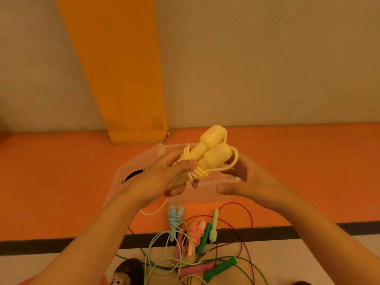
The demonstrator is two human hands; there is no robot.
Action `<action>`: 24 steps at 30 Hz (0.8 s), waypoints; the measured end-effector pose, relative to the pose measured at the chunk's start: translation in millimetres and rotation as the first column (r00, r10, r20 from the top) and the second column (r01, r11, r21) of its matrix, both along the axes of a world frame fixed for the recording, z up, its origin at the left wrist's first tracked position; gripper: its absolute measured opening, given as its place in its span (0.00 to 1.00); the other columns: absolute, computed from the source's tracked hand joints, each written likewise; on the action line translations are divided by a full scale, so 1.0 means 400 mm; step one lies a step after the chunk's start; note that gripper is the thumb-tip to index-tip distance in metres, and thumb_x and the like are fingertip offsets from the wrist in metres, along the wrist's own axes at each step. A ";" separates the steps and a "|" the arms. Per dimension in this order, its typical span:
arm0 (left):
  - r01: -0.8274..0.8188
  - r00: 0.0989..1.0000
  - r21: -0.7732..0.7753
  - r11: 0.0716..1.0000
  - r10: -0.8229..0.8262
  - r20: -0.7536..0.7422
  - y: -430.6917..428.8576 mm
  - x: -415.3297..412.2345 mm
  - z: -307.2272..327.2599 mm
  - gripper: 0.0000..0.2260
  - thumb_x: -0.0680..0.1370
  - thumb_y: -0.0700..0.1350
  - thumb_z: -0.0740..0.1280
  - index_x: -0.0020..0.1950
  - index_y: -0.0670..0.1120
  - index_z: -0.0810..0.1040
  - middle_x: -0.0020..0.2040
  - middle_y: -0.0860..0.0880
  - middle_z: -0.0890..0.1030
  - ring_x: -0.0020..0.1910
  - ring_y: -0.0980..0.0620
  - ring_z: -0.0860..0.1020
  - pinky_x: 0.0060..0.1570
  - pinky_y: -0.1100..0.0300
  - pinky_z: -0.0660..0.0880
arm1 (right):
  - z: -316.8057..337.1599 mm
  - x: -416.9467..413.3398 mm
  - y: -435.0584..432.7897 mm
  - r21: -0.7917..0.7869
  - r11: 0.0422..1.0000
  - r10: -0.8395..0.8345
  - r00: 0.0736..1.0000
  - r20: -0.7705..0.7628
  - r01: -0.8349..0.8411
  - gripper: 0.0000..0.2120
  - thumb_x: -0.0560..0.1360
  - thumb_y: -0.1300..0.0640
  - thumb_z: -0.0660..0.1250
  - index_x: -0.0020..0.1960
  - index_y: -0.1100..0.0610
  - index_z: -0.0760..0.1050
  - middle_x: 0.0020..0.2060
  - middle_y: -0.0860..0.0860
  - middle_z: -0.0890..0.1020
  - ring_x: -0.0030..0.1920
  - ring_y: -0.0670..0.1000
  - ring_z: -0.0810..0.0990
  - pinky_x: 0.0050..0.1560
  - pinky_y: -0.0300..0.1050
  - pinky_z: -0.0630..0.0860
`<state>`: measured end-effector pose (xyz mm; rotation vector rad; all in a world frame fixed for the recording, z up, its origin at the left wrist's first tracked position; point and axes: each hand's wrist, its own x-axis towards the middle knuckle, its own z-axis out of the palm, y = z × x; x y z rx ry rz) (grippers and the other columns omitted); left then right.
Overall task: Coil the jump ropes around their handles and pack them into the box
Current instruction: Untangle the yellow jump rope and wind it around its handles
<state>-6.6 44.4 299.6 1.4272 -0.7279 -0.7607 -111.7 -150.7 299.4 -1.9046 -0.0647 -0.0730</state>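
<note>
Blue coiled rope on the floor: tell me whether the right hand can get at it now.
Probably not yet: the right hand pinches the yellow rope. The blue coiled rope itself lies open on the floor below.

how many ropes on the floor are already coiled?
2: a blue rope near the box and a peach rope right of it. The yellow rope is held up in the left hand. The loose ropes may hide more.

The orange floor (61, 182) bears a clear box (144, 159) and tangled jump ropes (195, 233).
</note>
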 end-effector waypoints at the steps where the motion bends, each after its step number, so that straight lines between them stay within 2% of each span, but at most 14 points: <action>1: 0.028 0.999 -0.013 1.000 -0.029 -0.015 -0.001 -0.003 0.003 0.15 0.72 0.54 0.68 0.58 0.55 0.77 0.36 0.41 0.79 0.22 0.51 0.64 0.25 0.58 0.56 | -0.004 -0.002 0.007 -0.021 1.000 0.014 1.000 -0.016 -0.014 0.36 0.60 0.44 0.76 0.65 0.43 0.68 0.61 0.39 0.76 0.63 0.40 0.74 0.64 0.39 0.71; 3: 0.068 0.997 -0.017 0.998 -0.068 -0.030 -0.006 -0.010 0.007 0.17 0.74 0.51 0.66 0.62 0.52 0.75 0.34 0.43 0.79 0.22 0.51 0.63 0.25 0.57 0.55 | -0.006 -0.004 0.022 -0.043 0.999 0.033 0.999 -0.025 -0.034 0.29 0.62 0.47 0.77 0.60 0.45 0.73 0.57 0.39 0.80 0.60 0.39 0.76 0.59 0.34 0.72; 4: 0.080 0.996 -0.010 0.997 -0.080 -0.034 -0.009 -0.014 0.008 0.16 0.74 0.49 0.65 0.62 0.50 0.74 0.32 0.45 0.78 0.22 0.52 0.63 0.26 0.56 0.54 | -0.005 -0.004 0.027 -0.035 0.998 0.046 0.999 -0.016 -0.046 0.24 0.64 0.52 0.78 0.58 0.48 0.76 0.54 0.41 0.82 0.57 0.39 0.78 0.56 0.32 0.73; 5: 0.094 0.995 -0.006 0.996 -0.094 -0.035 -0.012 -0.018 0.009 0.16 0.74 0.48 0.64 0.62 0.50 0.73 0.30 0.47 0.78 0.21 0.52 0.63 0.26 0.56 0.54 | -0.004 -0.005 0.032 -0.014 0.998 0.061 0.998 -0.006 -0.061 0.20 0.66 0.57 0.78 0.56 0.52 0.77 0.51 0.44 0.83 0.54 0.41 0.80 0.53 0.32 0.74; 7: 0.116 0.992 -0.010 0.993 -0.117 -0.042 -0.017 -0.023 0.008 0.17 0.75 0.48 0.64 0.63 0.50 0.72 0.29 0.50 0.76 0.22 0.53 0.62 0.24 0.58 0.56 | 0.002 -0.004 0.039 0.049 0.997 0.061 0.998 0.027 -0.062 0.22 0.67 0.60 0.77 0.58 0.55 0.75 0.48 0.47 0.84 0.52 0.46 0.82 0.52 0.38 0.76; 9: 0.125 0.990 -0.018 0.992 -0.126 -0.061 -0.019 -0.019 0.002 0.20 0.74 0.50 0.66 0.65 0.49 0.72 0.28 0.48 0.74 0.22 0.52 0.62 0.23 0.60 0.57 | -0.001 0.002 0.041 0.096 0.994 0.045 0.998 0.051 -0.050 0.30 0.66 0.57 0.76 0.65 0.51 0.71 0.51 0.49 0.83 0.53 0.50 0.82 0.54 0.46 0.77; 11: 0.126 0.989 -0.029 0.992 -0.128 -0.079 -0.019 -0.015 -0.004 0.23 0.71 0.54 0.68 0.65 0.51 0.73 0.30 0.45 0.71 0.22 0.51 0.63 0.24 0.60 0.57 | -0.006 0.007 0.044 0.072 0.997 0.030 0.998 0.056 -0.034 0.32 0.66 0.56 0.77 0.67 0.48 0.69 0.55 0.47 0.82 0.56 0.48 0.80 0.58 0.46 0.76; 13: 0.127 0.987 -0.053 0.990 -0.131 -0.094 -0.018 -0.013 -0.008 0.23 0.71 0.55 0.68 0.65 0.52 0.73 0.31 0.44 0.71 0.21 0.52 0.64 0.25 0.59 0.56 | -0.007 0.009 0.047 0.024 1.000 0.001 0.999 0.054 -0.002 0.27 0.66 0.53 0.77 0.62 0.48 0.73 0.54 0.40 0.82 0.57 0.41 0.78 0.56 0.34 0.73; 15: 0.122 0.986 -0.065 0.990 -0.128 -0.103 -0.018 -0.013 -0.009 0.23 0.71 0.55 0.68 0.63 0.49 0.73 0.31 0.44 0.72 0.21 0.52 0.64 0.24 0.60 0.56 | -0.003 0.007 0.050 0.006 1.000 -0.024 0.998 0.055 0.024 0.22 0.65 0.51 0.75 0.57 0.48 0.75 0.51 0.37 0.82 0.56 0.37 0.78 0.53 0.27 0.70; 17: 0.113 0.988 -0.063 0.992 -0.119 -0.096 -0.019 -0.012 -0.012 0.21 0.71 0.55 0.67 0.59 0.45 0.73 0.30 0.44 0.72 0.20 0.53 0.65 0.24 0.61 0.57 | -0.008 0.009 0.049 0.023 0.999 -0.026 0.998 0.062 0.024 0.19 0.65 0.51 0.74 0.54 0.50 0.77 0.47 0.39 0.83 0.52 0.40 0.80 0.51 0.30 0.72; 19: 0.089 0.993 -0.057 0.994 -0.093 -0.073 -0.022 -0.013 -0.011 0.20 0.72 0.55 0.66 0.57 0.43 0.73 0.31 0.42 0.71 0.20 0.52 0.64 0.24 0.61 0.57 | -0.015 0.012 0.051 0.055 0.998 -0.016 0.997 0.070 0.012 0.16 0.67 0.51 0.74 0.52 0.53 0.77 0.43 0.44 0.84 0.45 0.44 0.81 0.46 0.36 0.75; 21: 0.030 0.999 -0.036 0.999 -0.031 -0.029 -0.027 -0.014 -0.007 0.17 0.75 0.52 0.65 0.56 0.41 0.73 0.30 0.42 0.72 0.20 0.51 0.64 0.24 0.61 0.56 | -0.021 0.018 0.056 0.035 0.999 -0.034 0.996 0.087 0.031 0.15 0.69 0.48 0.71 0.53 0.53 0.76 0.42 0.47 0.84 0.40 0.43 0.80 0.40 0.36 0.74; 24: -0.092 0.995 -0.018 0.996 0.092 0.037 -0.042 -0.024 -0.006 0.12 0.78 0.51 0.64 0.55 0.45 0.71 0.28 0.47 0.76 0.20 0.51 0.63 0.25 0.59 0.56 | -0.024 0.026 0.058 -0.021 0.995 -0.090 0.986 0.142 0.093 0.13 0.70 0.46 0.68 0.51 0.52 0.77 0.43 0.46 0.84 0.45 0.45 0.81 0.46 0.38 0.76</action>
